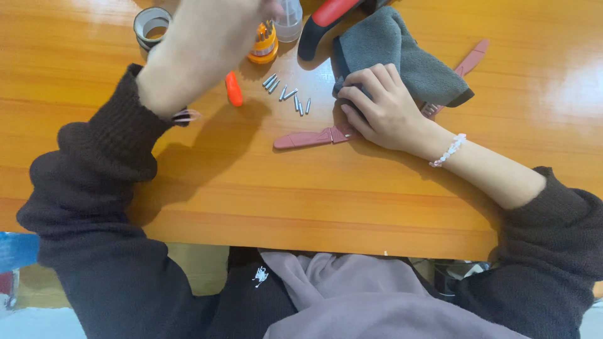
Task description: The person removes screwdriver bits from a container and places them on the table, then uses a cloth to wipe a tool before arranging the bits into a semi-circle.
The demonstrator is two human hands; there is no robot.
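Glasses — reddish-pink, arms spread wide — are lying on the orange wooden table, partly under the right hand, which is pressing down on them with curled fingers. Just beyond, a grey cloth is covering their far side. Loose screwdriver bits are lying left of that hand. Farther off, the left hand is hovering raised and blurred — its grip cannot be told — near an orange bit holder.
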